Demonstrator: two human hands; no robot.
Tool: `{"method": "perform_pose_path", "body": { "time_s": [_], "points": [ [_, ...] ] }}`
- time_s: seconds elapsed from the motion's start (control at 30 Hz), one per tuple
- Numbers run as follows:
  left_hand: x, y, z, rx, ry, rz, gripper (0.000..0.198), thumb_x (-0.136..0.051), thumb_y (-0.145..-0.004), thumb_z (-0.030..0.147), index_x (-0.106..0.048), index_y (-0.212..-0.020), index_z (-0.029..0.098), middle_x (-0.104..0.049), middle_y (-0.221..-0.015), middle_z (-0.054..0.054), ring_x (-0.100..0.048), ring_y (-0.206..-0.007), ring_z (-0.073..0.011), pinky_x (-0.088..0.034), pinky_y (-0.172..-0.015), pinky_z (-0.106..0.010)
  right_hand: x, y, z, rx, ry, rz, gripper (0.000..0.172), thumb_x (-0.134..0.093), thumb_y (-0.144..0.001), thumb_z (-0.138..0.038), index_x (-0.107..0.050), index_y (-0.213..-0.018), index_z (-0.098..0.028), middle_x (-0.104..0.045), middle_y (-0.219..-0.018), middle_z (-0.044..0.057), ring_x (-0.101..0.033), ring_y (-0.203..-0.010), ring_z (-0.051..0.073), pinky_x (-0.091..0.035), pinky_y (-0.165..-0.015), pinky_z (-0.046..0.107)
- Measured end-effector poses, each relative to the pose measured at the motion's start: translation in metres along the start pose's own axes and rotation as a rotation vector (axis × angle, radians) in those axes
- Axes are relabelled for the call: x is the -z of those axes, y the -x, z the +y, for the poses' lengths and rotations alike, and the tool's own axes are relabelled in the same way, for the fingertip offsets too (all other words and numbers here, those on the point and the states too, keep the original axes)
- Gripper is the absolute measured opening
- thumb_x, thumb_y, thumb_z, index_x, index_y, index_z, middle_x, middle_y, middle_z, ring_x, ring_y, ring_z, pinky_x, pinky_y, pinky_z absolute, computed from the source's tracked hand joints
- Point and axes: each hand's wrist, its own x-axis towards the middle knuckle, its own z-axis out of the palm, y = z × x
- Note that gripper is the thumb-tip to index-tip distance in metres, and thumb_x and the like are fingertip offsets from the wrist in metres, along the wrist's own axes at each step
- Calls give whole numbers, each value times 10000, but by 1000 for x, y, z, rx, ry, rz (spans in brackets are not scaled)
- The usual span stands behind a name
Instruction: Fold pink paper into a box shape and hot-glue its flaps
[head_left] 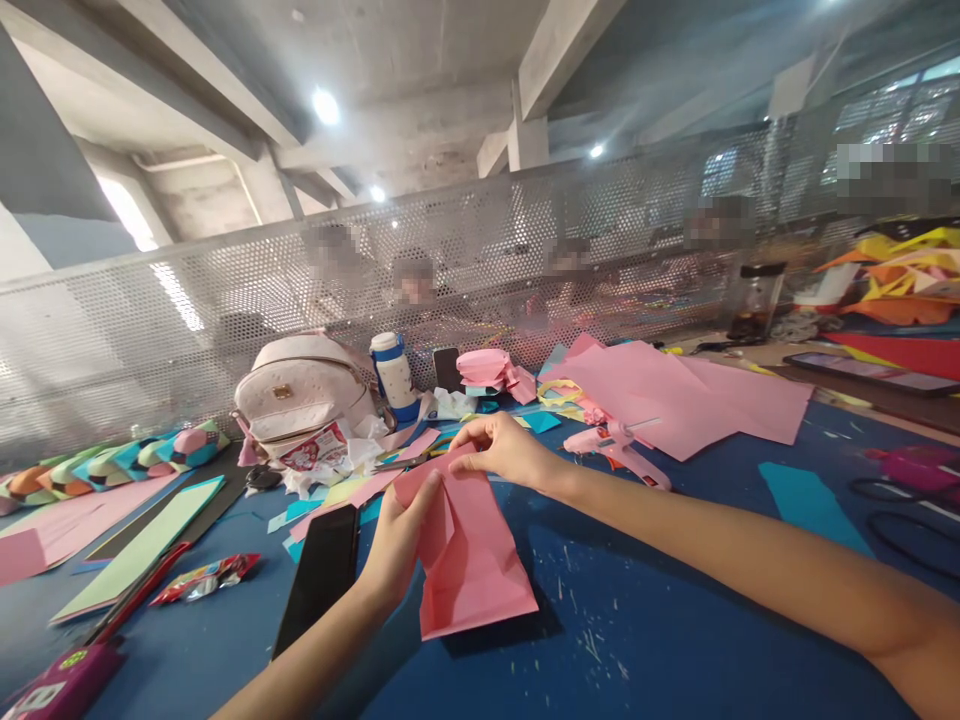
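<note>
Pinching the upper end of a folded pink paper (484, 570), two bare hands share it above the blue counter (622, 640). The left hand (401, 530) has its grip closed on the paper's upper left side, thumb laid along the near face; the right hand (506, 455) nips the top edge between thumb and bent fingers, its grip closed as well. From there the paper slants down toward the person, its lower end broad and creased, with a dark shadow beside it on the counter.

Just left of the paper lies a black phone (319, 580), partly behind the left forearm. Beyond the right forearm, a pink glue gun (619, 450) rests near large pink sheets (690, 395). A pale backpack (307, 390) and a blue-and-white bottle (394, 378) stand side by side farther back, paper scraps (360, 490) strewn in front of them. Over on the left are a red wrapper (206, 578) and a pale green sheet (142, 550). Behind everything rises a perforated metal screen (465, 240).
</note>
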Motion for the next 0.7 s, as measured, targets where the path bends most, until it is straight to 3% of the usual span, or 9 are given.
{"method": "perform_pose_path", "body": {
  "time_s": [0.27,0.43,0.7],
  "points": [
    [-1,0,0,-14,-39,27,392,-712,-762,469,-709,-1005,161,-724,-802,-36,-632,-668,-146,-486,-629,-226,0,-2,10,-35,-107,-39,427,-811,-574,-481,-734,-796,-125,-646,-643,12,-523,-552,106,-414,-531,230],
    [-1,1,2,-102,-180,32,362,-691,-778,479,-726,-928,151,-691,-712,-15,-621,-701,-151,-482,-645,-218,0,-2,12,-43,-138,-47,424,-806,-577,-497,-723,-764,-126,-640,-627,5,-523,-540,101,-432,-548,237],
    [0,0,1,-149,-254,33,373,-664,-800,473,-725,-978,151,-724,-822,-38,-634,-769,-173,-489,-690,-233,1,1,3,-48,-141,-51,336,-806,-606,-439,-718,-711,-132,-658,-650,16,-563,-602,123,-448,-601,248]
  ]
}}
